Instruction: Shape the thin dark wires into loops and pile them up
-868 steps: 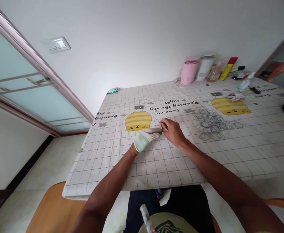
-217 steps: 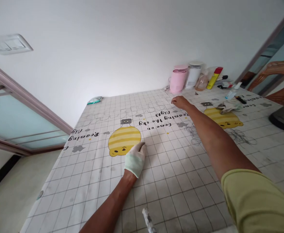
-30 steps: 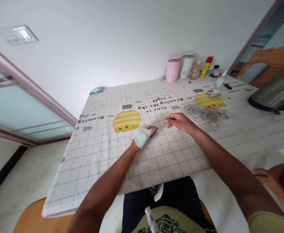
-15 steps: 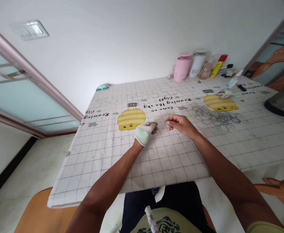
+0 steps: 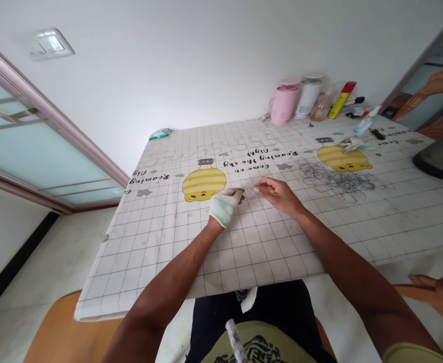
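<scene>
My left hand (image 5: 228,202) wears a pale work glove with a mint cuff. Its fingers are curled together low over the tablecloth (image 5: 161,257), and what they grip is too small to make out. Just to the right, my bare right hand (image 5: 277,194) has thumb and fingers pinched, pointing toward the glove. A faint thin strand (image 5: 257,200) shows by the right fingertips, in the narrow gap between the hands. Farther right lies a loose tangle of dark thin loops (image 5: 342,181) that look like fine wire or thread.
At the back right stand a pink cylindrical device (image 5: 285,103), a white one (image 5: 309,96), a yellow can with a red cap (image 5: 342,101) and a clear spray bottle (image 5: 367,121). A crumpled glove (image 5: 357,143) lies near them. A metal vessel (image 5: 442,156) is at the right edge.
My right hand has shifted slightly left, nearer the gloved hand. The left fingers have curled in a little more. A thin loop now shows faintly below the right fingertips.
</scene>
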